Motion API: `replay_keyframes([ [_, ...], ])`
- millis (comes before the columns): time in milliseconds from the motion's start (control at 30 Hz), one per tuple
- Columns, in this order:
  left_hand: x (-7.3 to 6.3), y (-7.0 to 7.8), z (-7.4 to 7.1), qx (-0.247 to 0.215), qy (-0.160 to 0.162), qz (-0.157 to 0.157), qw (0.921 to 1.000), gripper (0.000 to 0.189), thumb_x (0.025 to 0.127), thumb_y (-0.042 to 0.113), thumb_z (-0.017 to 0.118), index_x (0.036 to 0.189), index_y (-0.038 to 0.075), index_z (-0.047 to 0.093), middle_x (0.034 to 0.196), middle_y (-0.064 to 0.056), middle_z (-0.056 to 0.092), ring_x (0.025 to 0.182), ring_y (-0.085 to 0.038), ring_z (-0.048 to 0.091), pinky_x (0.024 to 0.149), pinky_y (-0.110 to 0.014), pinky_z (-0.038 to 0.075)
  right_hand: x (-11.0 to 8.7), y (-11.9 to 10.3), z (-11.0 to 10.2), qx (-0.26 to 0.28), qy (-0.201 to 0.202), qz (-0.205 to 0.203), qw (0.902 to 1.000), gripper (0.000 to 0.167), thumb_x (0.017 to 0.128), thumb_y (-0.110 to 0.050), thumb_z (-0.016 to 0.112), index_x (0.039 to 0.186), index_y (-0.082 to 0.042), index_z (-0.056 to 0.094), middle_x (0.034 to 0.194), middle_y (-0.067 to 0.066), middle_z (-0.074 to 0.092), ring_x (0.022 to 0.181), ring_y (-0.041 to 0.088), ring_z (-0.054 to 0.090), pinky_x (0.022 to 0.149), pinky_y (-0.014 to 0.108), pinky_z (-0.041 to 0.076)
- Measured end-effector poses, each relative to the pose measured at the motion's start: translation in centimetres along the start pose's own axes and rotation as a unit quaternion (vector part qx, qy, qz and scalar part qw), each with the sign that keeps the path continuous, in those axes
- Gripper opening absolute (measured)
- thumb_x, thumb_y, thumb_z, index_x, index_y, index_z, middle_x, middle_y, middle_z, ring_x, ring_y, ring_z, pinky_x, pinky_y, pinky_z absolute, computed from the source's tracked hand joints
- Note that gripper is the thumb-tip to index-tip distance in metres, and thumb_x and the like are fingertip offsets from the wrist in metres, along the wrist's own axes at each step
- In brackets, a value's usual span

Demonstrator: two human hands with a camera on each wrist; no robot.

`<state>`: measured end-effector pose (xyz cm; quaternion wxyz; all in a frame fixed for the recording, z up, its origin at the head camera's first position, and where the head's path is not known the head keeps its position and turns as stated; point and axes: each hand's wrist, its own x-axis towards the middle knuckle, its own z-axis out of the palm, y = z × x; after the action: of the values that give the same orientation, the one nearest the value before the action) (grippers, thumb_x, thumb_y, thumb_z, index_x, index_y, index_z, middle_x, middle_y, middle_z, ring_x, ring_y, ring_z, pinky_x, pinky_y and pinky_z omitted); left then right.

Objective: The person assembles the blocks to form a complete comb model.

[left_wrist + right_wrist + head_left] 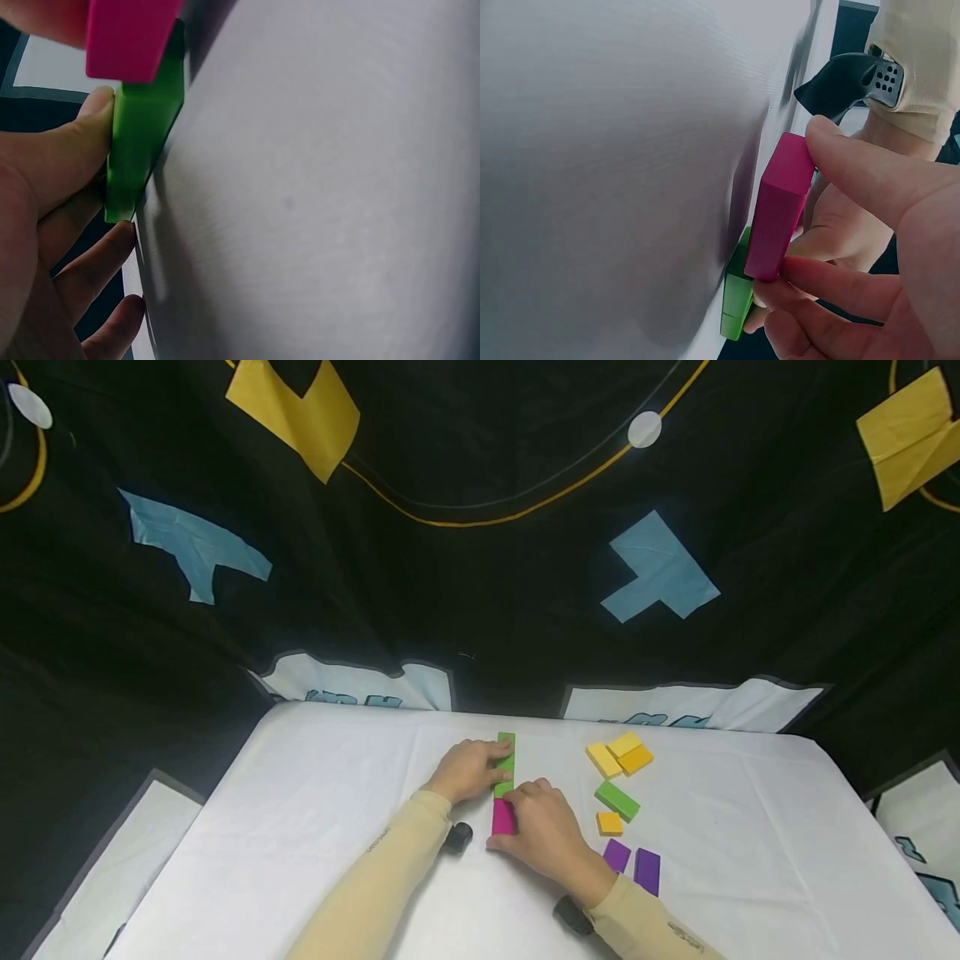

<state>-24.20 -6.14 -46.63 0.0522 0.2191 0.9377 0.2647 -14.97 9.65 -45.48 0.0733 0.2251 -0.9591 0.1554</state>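
A green block piece (506, 768) lies lengthwise on the white table; a seam crosses the green in the right wrist view. My left hand (465, 771) holds it from the left, thumb at its near part and a finger toward its far end. My right hand (547, 828) pinches a magenta block (503, 819) between thumb and fingers. In the right wrist view the magenta block (780, 206) is in line with the green block (737, 296), at its near end. The left wrist view shows the magenta block (131, 41) overlapping the green one (142, 150); contact there is unclear.
Right of the hands lie several yellow and orange blocks (603, 760), a green block (617, 800), a small orange block (610, 824) and two purple blocks (647, 871). The white table (300, 793) ends at a dark patterned curtain (480, 610).
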Motion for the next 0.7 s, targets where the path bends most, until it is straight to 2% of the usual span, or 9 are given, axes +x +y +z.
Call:
replay_keyframes([
  [333,0.0,0.0,-0.1,-0.005,-0.004,-0.004,1.0000,0.054,0.090,0.032,0.075,0.140,0.018,0.060,0.146,0.005,0.054,0.135,-0.030,0.050,0.114,-0.046,0.039,0.4,-0.3,0.3,-0.025,-0.012,0.000,0.9996,0.063,0.069,-0.049,0.089,0.106,-0.002,0.072,0.094,0.007,0.064,0.085,0.020,0.052,0.070,0.034,0.047],
  [700,0.1,-0.1,0.0,0.010,-0.002,0.002,0.9999,0.053,0.090,0.033,0.075,0.139,0.018,0.062,0.146,0.005,0.054,0.136,-0.028,0.051,0.114,-0.044,0.040,0.1,0.8,0.4,0.020,-0.018,0.018,0.9995,0.060,0.070,-0.044,0.091,0.111,-0.004,0.073,0.099,0.006,0.067,0.086,0.019,0.054,0.071,0.034,0.050],
])
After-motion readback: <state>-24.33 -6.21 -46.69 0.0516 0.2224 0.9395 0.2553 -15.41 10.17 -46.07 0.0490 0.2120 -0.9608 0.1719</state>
